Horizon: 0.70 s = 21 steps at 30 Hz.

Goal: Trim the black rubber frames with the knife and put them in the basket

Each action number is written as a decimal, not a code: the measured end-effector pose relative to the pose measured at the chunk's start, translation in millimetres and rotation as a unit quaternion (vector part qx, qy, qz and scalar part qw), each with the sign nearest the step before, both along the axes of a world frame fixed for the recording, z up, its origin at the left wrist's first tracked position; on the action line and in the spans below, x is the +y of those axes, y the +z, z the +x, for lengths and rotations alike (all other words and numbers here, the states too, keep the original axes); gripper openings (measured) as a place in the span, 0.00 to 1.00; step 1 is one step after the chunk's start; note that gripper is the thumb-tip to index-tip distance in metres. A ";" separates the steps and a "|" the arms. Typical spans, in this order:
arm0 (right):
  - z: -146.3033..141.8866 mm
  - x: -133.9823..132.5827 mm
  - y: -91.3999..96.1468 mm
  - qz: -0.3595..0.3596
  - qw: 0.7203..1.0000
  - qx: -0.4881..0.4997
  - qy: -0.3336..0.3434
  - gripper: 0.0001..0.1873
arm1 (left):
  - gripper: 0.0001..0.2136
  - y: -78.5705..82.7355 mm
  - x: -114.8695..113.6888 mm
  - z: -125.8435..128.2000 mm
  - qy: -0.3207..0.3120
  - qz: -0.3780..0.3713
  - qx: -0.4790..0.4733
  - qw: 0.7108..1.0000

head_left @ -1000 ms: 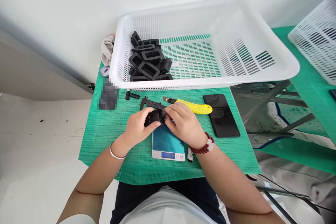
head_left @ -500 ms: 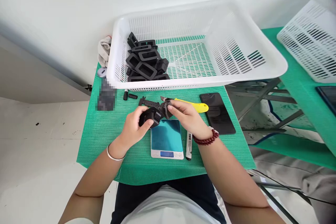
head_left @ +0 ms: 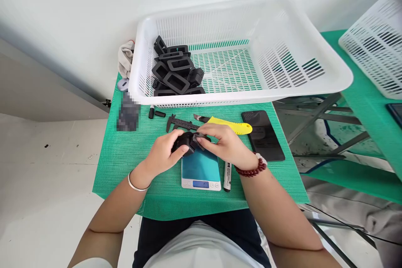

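Note:
Both my hands hold one black plastic part [head_left: 187,141] just above the far edge of a small digital scale [head_left: 201,170] with a blue-green pan. My left hand [head_left: 164,152] wraps round the part's left side, thumb on top. My right hand [head_left: 223,143] pinches its right end with fingers closed. A black caliper [head_left: 180,123] and a yellow utility knife [head_left: 226,125] lie on the green mat just beyond my hands. A black marker [head_left: 227,176] lies right of the scale, under my right wrist.
A large white basket [head_left: 301,81] stands at the back with several black frame-shaped parts [head_left: 176,74] piled in its left end. A black phone [head_left: 263,135] lies to the right. Two small black caps [head_left: 156,113] lie near the basket. A second white basket [head_left: 375,56] sits on the neighbouring table.
My hands have turned the black part between them and lowered it slightly toward the scale. My right wrist has shifted right, uncovering the marker.

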State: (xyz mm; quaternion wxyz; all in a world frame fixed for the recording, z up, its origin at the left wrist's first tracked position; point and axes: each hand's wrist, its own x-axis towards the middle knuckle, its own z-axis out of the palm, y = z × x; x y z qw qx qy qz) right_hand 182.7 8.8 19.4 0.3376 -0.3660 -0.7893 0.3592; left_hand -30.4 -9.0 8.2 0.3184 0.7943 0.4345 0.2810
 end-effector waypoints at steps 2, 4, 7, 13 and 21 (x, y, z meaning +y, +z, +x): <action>-2.2 -1.0 -0.8 0.043 0.999 -0.001 -0.015 0.06 | 0.17 0.9 -0.2 1.1 -0.032 -0.009 0.003 0.999; -3.6 -2.0 -1.2 0.063 0.998 0.001 -0.026 0.06 | 0.17 1.3 -1.5 2.0 -0.033 -0.026 -0.010 0.999; -3.5 -4.0 -1.0 0.069 0.997 0.001 -0.033 0.05 | 0.17 2.4 -3.3 1.0 0.005 -0.052 -0.032 0.998; -3.1 -6.6 -1.3 0.056 0.998 -0.009 -0.024 0.05 | 0.18 5.8 1.0 -7.9 0.067 -0.041 -0.092 0.993; 2.8 0.0 1.3 -0.035 0.992 0.068 -0.099 0.12 | 0.17 6.0 0.9 -7.8 0.060 -0.062 -0.130 0.988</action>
